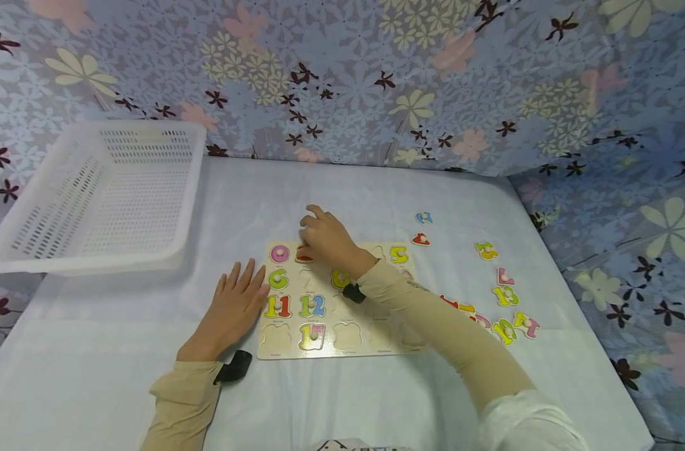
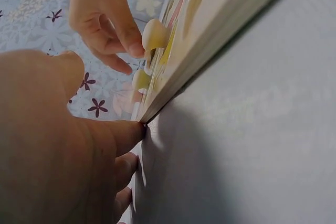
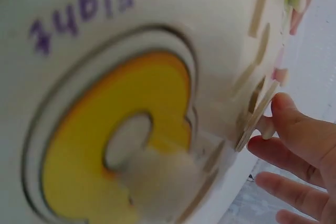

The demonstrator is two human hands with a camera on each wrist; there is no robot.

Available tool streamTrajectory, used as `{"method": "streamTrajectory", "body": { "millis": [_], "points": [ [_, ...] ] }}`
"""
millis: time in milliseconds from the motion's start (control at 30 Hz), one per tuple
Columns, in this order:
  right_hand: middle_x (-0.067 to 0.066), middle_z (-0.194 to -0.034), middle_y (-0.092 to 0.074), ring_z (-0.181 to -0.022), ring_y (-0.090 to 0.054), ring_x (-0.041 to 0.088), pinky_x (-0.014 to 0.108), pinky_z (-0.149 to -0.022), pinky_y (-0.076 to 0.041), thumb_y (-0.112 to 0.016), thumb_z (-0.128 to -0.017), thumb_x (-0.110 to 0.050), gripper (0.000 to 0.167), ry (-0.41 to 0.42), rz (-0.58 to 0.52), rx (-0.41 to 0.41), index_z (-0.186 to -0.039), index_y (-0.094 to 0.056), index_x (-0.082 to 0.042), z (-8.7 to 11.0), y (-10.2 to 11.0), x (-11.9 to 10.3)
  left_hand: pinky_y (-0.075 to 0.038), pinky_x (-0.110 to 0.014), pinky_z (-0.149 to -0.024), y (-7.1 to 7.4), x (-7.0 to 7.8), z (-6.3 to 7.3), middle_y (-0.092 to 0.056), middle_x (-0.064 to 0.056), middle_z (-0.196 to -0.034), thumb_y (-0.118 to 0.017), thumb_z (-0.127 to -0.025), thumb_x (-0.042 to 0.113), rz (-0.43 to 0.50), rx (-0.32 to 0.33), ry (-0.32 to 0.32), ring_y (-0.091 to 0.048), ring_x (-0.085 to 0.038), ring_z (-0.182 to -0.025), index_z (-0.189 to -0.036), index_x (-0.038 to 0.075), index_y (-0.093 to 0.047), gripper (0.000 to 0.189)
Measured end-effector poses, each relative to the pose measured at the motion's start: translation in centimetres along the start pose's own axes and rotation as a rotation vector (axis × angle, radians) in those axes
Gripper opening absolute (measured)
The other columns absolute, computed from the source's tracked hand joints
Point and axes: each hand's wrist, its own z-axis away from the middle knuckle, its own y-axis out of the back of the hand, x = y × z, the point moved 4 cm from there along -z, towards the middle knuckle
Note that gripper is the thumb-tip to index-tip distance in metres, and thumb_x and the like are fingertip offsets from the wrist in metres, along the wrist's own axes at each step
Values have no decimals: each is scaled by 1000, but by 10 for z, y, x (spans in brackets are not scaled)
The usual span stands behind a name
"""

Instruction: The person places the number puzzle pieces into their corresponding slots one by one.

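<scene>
On the white-covered table lies a wooden number puzzle board (image 1: 328, 322), with pegged pieces such as 0, 5, 6, 11, 12 and 17 in their slots. My right hand (image 1: 328, 241) is over its upper-left part. Thumb and forefinger pinch the knob of a red number piece (image 1: 304, 253), which stands tilted at a slot in the right wrist view; its digit is mostly hidden. My left hand (image 1: 236, 307) rests on the table with fingers spread, fingertips touching the board's left edge. A yellow 8 piece (image 3: 168, 77) fills the near part of the right wrist view.
Right of the board lie several loose number pieces, among them a blue one (image 1: 423, 217), a red 4 (image 1: 420, 239) and a green-yellow one (image 1: 486, 250). My right forearm covers part of the board. A white plastic basket (image 1: 192, 188) stands at the back left.
</scene>
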Motion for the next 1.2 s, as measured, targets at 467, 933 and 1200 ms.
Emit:
{"method": "streamTrajectory", "body": {
  "millis": [467,933,1200],
  "points": [
    [4,-103,-67,-122,-47,28,38,-95,-45,-71,-88,-40,28,-47,-6,-41,-76,-69,-15,-1,-2,-7,1,-56,-113,1,1,1,-14,-18,-159,-24,-105,46,-4,-6,-1,0,-39,-145,-152,4,-25,63],
    [2,-80,-63,-80,-48,19,29,-70,-43,-67,-92,-34,23,-83,-116,-137,-84,-67,-13,-5,-7,-7,1,-56,-113,1,1,0,-14,-18,-159,-24,-105,47,-14,-9,-2,0,-39,-145,-152,4,-25,64],
    [-3,-78,-61,-79,-44,16,28,-68,-43,-59,-95,-43,30,-136,-228,-175,-84,-67,-16,1,-9,4,1,-56,-114,1,2,0,-13,-17,-159,-23,-105,48,-11,-11,4,0,-39,-145,-152,5,-25,64]
  ]
}}
